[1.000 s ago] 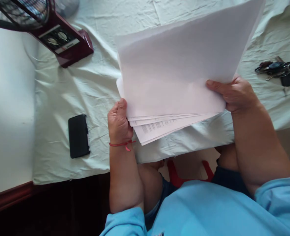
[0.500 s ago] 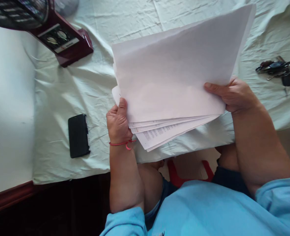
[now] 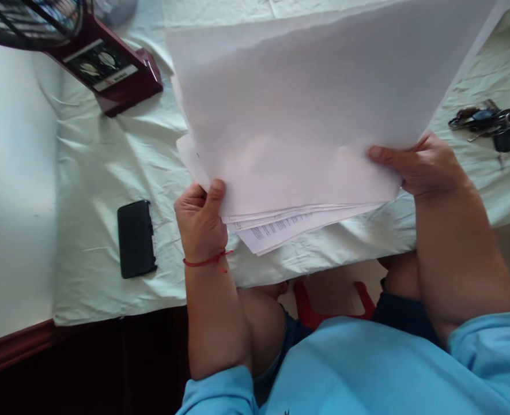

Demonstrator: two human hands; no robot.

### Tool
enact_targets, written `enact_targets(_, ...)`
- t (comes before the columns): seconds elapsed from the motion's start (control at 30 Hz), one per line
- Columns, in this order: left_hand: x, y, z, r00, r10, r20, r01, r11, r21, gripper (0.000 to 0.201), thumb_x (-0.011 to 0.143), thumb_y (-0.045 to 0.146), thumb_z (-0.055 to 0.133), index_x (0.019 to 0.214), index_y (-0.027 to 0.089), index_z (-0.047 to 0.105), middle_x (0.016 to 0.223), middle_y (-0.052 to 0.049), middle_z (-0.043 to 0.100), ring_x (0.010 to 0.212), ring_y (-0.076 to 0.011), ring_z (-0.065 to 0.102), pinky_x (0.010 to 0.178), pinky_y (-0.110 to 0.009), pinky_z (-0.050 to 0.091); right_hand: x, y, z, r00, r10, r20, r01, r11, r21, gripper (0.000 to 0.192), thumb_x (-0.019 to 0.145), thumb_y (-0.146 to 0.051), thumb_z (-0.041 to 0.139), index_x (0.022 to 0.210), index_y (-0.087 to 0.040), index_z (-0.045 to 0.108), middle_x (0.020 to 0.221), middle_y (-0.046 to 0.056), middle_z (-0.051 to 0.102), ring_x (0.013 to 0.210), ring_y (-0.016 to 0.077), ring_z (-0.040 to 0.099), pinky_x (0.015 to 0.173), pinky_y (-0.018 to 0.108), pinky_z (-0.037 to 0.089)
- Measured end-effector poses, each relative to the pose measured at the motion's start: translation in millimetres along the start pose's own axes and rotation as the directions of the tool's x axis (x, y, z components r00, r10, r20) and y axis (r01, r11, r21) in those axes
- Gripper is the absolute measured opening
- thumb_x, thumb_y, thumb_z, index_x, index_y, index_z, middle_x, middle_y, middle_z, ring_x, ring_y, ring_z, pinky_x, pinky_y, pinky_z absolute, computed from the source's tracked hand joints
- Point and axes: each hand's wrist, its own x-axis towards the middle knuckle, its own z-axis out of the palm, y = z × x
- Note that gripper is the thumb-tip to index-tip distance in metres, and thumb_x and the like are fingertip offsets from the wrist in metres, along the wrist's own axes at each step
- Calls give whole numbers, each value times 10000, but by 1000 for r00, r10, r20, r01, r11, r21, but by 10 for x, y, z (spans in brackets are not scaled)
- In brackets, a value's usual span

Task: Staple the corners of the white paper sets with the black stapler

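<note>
A loose stack of white paper sheets is held up over the cloth-covered table, its top sheet blank. Lower sheets fan out unevenly at the near edge, where lines of print show. My left hand, a red string round its wrist, is closed on the stack's near left corner, thumb on top. At the right side my right hand grips the stack, with its thumb lying across the top sheet. The fingers beneath the paper are hidden on both sides.
A black phone lies left of my left hand. The dark red fan stands at the back left. A bunch of keys rests at the right. Pale cloth covers the table, whose near edge is before my lap.
The stack has come up closer to the camera and looks larger. My left hand has shifted slightly left, my right hand slightly right, both still holding the sheets.
</note>
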Motion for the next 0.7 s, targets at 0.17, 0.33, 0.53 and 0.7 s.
enact_targets(0.17, -4, 25, -24, 994, 109, 6, -109, 994, 3, 443, 687, 557, 1158, 833, 284, 841, 842, 21, 778, 865, -169, 735, 946, -317, 669, 19, -13, -78, 991, -105, 89, 105, 994, 6, 556, 605, -227, 1121, 1129, -273, 940, 1264, 31, 910, 1245, 282, 842, 1215, 456, 669)
enact_targets(0.33, -18, 48, -5, 971, 240, -26, -241, 970, -43, 457, 650, 580, 1124, 875, 286, 855, 937, -13, 832, 1033, -252, 814, 1049, -388, 688, 17, 13, -182, 979, -168, 112, 180, 978, -108, 543, 596, -292, 1157, 1081, -220, 925, 1229, 53, 907, 1203, 310, 842, 1163, 518, 697)
enact_targets(0.53, -93, 9, 16, 966, 256, -42, -258, 965, -38, 448, 816, 662, 1027, 885, 255, 852, 920, -25, 816, 938, -220, 799, 980, -371, 692, -43, -62, -261, 963, -165, 212, 200, 967, -157, 602, 569, -432, 1189, 1062, -227, 911, 1161, 36, 903, 1096, 286, 838, 1022, 481, 741)
enact_targets(0.7, -143, -27, 21, 980, 201, -13, -201, 980, -6, 464, 732, 585, 1116, 937, 243, 879, 928, -27, 841, 817, -183, 759, 832, -323, 681, -57, -57, -227, 970, -59, 234, 95, 985, -145, 407, 680, -389, 1149, 950, -221, 895, 1074, 28, 903, 1029, 262, 844, 972, 459, 748)
